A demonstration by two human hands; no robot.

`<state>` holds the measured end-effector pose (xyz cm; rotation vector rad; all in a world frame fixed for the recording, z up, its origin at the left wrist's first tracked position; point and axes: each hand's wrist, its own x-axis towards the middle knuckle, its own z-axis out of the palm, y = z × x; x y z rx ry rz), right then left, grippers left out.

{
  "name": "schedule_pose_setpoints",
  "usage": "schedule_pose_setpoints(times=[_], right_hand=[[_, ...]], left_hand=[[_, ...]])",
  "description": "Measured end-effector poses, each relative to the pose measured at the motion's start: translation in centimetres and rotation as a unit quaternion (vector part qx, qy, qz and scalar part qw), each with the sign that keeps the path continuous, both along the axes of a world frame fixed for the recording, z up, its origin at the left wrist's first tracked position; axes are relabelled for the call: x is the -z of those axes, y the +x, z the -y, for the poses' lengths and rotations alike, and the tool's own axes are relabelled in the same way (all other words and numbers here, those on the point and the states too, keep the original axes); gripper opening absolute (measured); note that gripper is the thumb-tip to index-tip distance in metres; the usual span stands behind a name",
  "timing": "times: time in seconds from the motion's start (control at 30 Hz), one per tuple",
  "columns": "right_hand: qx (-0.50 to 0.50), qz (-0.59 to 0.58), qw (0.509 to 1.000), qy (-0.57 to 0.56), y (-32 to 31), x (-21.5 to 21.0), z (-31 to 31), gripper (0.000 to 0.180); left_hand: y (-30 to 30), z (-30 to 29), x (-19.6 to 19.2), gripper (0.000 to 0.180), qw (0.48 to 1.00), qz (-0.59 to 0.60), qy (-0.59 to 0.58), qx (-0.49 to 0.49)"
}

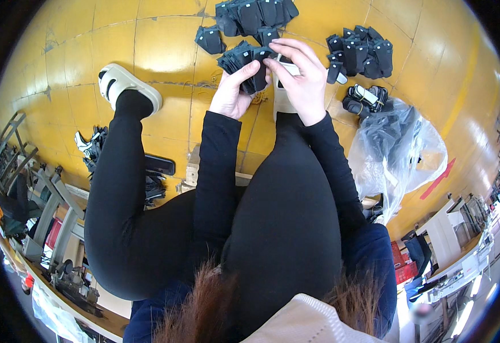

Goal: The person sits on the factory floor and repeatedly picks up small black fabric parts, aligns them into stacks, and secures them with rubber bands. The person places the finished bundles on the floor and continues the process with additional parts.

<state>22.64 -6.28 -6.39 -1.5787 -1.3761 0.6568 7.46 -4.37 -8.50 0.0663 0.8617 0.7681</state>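
Note:
My left hand grips a fanned stack of dark fabric pieces with small pale marks on them, thumb across the front. The fingers of my right hand are bent and touch the stack's right edge; whether they pinch a single piece is too small to make out. Just beyond lie similar dark pieces, a large pile and a smaller bunch, on the yellow floor. Farther right is another heap of these dark pieces.
A banded dark bundle lies beside a clear plastic bag at my right. Dark items with white parts and a black phone-like slab are at my left. My pale clogs rest on the floor; metal frames stand farther left.

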Motion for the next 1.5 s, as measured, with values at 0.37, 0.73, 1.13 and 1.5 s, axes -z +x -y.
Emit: schedule_pose_setpoints(times=[0.37,0.73,1.13,1.5], right_hand=[[-0.123,-0.041,0.991,0.025,1.1,-1.6,2.1,0.016],[0.044,-0.36,0.926,-0.103,1.8,-1.1,2.8,0.023],[-0.043,-0.102,0.991,-0.08,2.2,1.1,-0.2,0.026],[-0.015,-0.377,0.914,-0.148,2.2,-0.1,1.0,0.011]], left_hand=[[0.1,0.0,-1.1,0.024,0.999,0.016,-0.008,0.027],[0.9,-0.4,-0.9,0.028,0.993,-0.078,0.081,0.039],[0.4,-0.5,0.1,0.033,0.993,-0.045,0.067,0.085],[0.7,-0.4,0.3,0.038,0.993,-0.062,0.068,0.067]])
